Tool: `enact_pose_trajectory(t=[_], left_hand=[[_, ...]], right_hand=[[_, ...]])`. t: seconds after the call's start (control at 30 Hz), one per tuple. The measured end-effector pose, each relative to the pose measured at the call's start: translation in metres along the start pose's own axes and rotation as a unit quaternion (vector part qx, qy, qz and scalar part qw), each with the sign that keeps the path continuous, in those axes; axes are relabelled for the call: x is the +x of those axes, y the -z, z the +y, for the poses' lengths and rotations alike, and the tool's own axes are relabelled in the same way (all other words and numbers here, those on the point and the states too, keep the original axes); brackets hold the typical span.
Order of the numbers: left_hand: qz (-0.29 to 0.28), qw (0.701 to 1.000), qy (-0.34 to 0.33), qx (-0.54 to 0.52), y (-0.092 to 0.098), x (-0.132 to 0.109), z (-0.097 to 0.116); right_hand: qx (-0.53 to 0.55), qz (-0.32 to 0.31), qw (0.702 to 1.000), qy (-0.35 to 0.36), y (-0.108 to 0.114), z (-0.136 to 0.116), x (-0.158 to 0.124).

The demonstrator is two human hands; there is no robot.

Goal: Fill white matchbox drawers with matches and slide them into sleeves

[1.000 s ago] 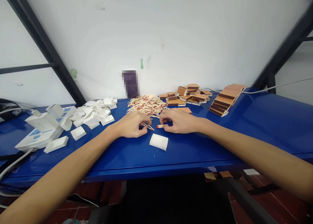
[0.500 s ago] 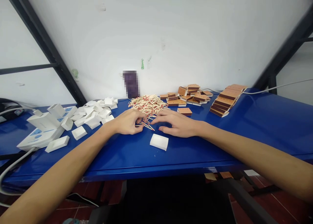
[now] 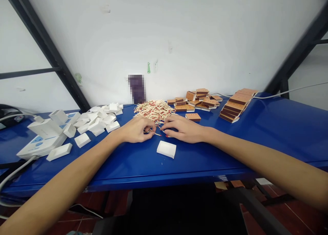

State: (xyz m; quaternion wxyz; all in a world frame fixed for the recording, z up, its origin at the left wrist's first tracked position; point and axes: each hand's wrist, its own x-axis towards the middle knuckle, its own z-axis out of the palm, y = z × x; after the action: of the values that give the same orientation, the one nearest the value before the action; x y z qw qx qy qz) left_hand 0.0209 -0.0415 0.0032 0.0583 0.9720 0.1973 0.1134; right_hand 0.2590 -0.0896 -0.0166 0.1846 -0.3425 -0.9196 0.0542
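Note:
At the front edge of a heap of red-tipped matches (image 3: 153, 108), my left hand (image 3: 137, 129) is closed, with thumb and forefinger together around a few matches (image 3: 158, 135) whose ends stick out. My right hand (image 3: 187, 129) faces it from the other side, its thumb and forefinger brought close over a match or two near the fingertips. How firmly it grips them is hard to see. Just in front of both hands a white matchbox tray (image 3: 166, 149) lies on the blue table (image 3: 123, 166).
Several white trays (image 3: 97, 120) are piled at the left, beside white boxes (image 3: 43, 129) and a cable. Brown matchboxes (image 3: 202, 100) lie heaped at the back right, with a leaning stack (image 3: 237, 105) farther right. A pixelated dark object (image 3: 137, 88) stands against the wall.
My right thumb and forefinger have drawn closer together, over a match. My left hand has moved slightly right, its fingers tighter around the matches. The white tray has stayed in place.

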Motion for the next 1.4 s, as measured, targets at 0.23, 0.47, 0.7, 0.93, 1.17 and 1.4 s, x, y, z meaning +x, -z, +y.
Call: enact_pose_trajectory(t=[0.23, 0.47, 0.7, 0.93, 1.17, 1.4], left_hand=[[0.021, 0.999, 0.002, 0.039, -0.007, 0.003, -0.002], [0.052, 0.997, 0.012, 0.054, -0.015, 0.006, -0.003], [0.073, 0.995, 0.031, 0.060, -0.018, 0.012, 0.000], [0.042, 0.999, 0.011, 0.029, -0.011, 0.009, -0.001], [0.024, 1.000, 0.008, -0.004, 0.001, 0.002, -0.001], [0.029, 0.999, 0.031, -0.024, -0.004, 0.005, -0.006]], right_hand=[[-0.018, 0.041, 0.998, -0.039, -0.002, 0.008, 0.001], [-0.002, 0.045, 0.999, -0.024, -0.002, 0.006, 0.001], [-0.015, 0.023, 0.999, -0.024, -0.003, 0.006, 0.001], [-0.048, -0.011, 0.998, -0.036, 0.001, -0.007, 0.002], [-0.053, -0.015, 0.998, -0.030, 0.001, -0.004, 0.005], [-0.082, 0.011, 0.995, -0.053, 0.002, -0.001, 0.003]])
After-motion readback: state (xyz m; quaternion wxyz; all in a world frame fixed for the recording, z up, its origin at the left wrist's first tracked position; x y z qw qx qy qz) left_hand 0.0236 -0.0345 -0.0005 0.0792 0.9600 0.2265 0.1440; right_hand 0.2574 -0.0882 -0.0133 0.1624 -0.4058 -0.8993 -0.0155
